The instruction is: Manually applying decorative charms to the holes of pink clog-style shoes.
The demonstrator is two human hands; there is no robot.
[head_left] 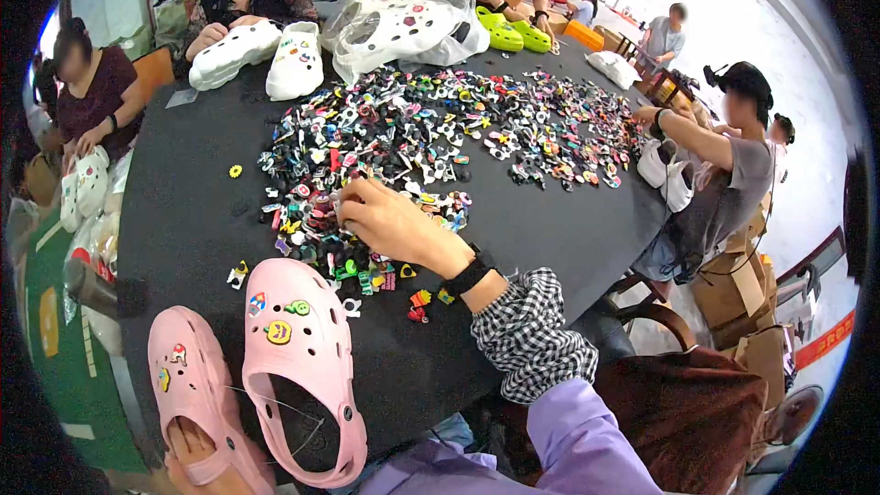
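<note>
Two pink clogs stand at the near left of the dark table, joined by a thin clear cord. In the left pink clog (pixel 179 335) is my left hand (pixel 190 443), its fingers reaching inside toward the toe and partly hidden. Small colored shoe charms sit in the holes of this clog and of the right pink clog (pixel 316 348). My right hand (pixel 390 223) bends into the near part of a wide heap of shoe charms (pixel 385 137). Its fingertips are pressed together among the charms; what they pinch is hidden.
Several loose charms, such as a yellow one (pixel 236 170), lie apart from the heap. White clogs (pixel 295 64), a bagged white clog (pixel 394 27) and green clogs (pixel 502 32) are along the far edge. Other people work around the table; cardboard boxes (pixel 733 298) stand at right.
</note>
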